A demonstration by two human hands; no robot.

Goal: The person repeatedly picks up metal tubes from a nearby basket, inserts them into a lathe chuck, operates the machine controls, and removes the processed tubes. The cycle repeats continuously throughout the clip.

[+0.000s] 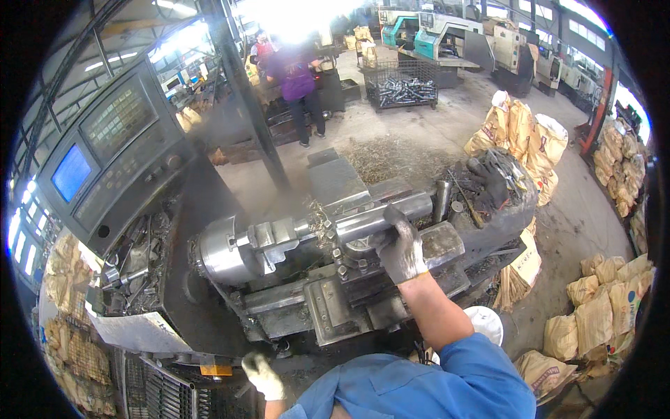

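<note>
My right hand, in a grimy grey-white glove, reaches over the lathe with its fingers closed against a smooth steel cylinder. The palm hides part of the cylinder's lower side. To its left, the round steel chuck has stepped jaws, with metal shavings between them and the cylinder. Below lies the lathe's carriage, with several bolts above it. My left hand, in a whiter glove, hangs low by the machine's front. No object shows in it, and its finger shape is unclear.
A control panel with a blue screen stands at the left. Tools and dark gloves crowd the right end of the machine. Paper sacks stand behind it; a white bucket is beside my right arm. Farther off, a person in purple stands near machinery.
</note>
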